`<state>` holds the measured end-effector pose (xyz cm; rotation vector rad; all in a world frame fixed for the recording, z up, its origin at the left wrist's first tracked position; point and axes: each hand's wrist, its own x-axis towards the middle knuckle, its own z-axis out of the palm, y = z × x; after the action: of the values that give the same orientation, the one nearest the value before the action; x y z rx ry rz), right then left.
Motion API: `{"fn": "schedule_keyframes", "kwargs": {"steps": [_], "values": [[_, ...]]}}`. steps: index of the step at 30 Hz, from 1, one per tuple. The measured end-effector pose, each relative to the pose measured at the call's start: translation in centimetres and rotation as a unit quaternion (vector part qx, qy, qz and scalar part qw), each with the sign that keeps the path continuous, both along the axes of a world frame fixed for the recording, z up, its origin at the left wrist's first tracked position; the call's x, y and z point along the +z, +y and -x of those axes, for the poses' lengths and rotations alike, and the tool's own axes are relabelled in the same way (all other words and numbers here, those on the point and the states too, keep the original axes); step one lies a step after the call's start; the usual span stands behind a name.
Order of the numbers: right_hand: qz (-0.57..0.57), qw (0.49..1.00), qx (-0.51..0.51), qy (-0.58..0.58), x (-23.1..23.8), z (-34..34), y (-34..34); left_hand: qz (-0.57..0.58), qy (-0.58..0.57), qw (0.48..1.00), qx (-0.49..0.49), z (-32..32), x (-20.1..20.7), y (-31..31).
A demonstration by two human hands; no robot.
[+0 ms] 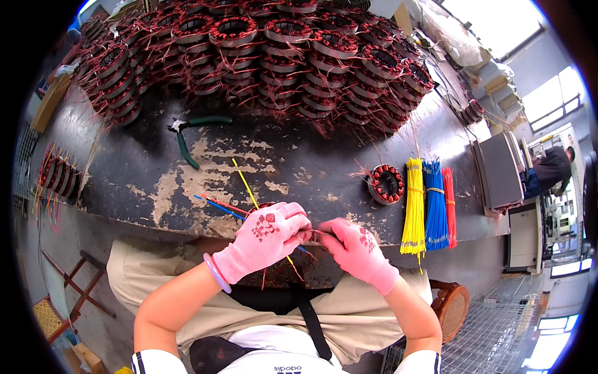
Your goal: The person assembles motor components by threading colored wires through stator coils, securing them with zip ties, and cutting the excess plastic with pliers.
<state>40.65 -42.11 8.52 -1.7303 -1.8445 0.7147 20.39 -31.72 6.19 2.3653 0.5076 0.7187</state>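
Both my hands wear pink gloves and meet at the table's near edge. My left hand [265, 237] is closed, its thumb and fingertips pinching a thin reddish wire [316, 232]. Across the small gap, my right hand [358, 249] pinches the same wire. A yellow wire [244, 181] and blue wires [221, 207] stick out past my left hand, with red ones beside them. Beneath the left hand a bit of a red-wound motor stator shows; most of it is hidden. Another stator [385, 198] lies on the table, right of my hands.
Stacks of red-wound stators [286, 65] fill the table's far side. Green-handled cutting pliers [182, 140] lie at left. Bundles of yellow wires [413, 206], blue wires [435, 206] and red wires [450, 209] lie at right. A person [551, 168] is in the right background.
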Motion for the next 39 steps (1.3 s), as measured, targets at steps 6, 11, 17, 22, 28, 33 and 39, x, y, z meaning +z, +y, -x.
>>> {"fn": "schedule_keyframes", "kwargs": {"steps": [6, 11, 17, 22, 28, 33, 39], "values": [[-0.044, 0.996, 0.028, -0.074, -0.2, 0.6, 0.9, -0.001, -0.004, 1.000, 0.003, -0.1, -0.4, 0.1], [0.257, 0.925, -0.067, 0.272, 0.6, 0.3, 1.7, -0.011, -0.015, 1.000, -0.021, 0.2, -0.1, 0.2], [0.091, 0.981, -0.158, 0.061, 2.5, -4.4, -1.4, 0.020, -0.002, 1.000, 0.001, 1.3, 0.5, 0.7], [-0.157, 0.951, -0.035, -0.265, -0.1, -0.3, -1.6, 0.013, 0.030, 0.999, 0.014, 1.5, 0.6, 0.7], [-0.274, 0.919, 0.043, -0.282, -2.5, 1.4, 1.7, -0.003, 0.032, 0.999, 0.014, 1.3, 0.5, 0.8], [0.278, 0.917, -0.088, 0.272, -0.8, 2.0, 1.8, -0.017, 0.039, 0.999, 0.018, 1.4, 0.5, 0.7], [0.058, 0.996, 0.022, -0.057, 0.3, 1.2, 1.1, 0.000, 0.021, 1.000, 0.009, 1.3, 0.6, 0.7]]}}
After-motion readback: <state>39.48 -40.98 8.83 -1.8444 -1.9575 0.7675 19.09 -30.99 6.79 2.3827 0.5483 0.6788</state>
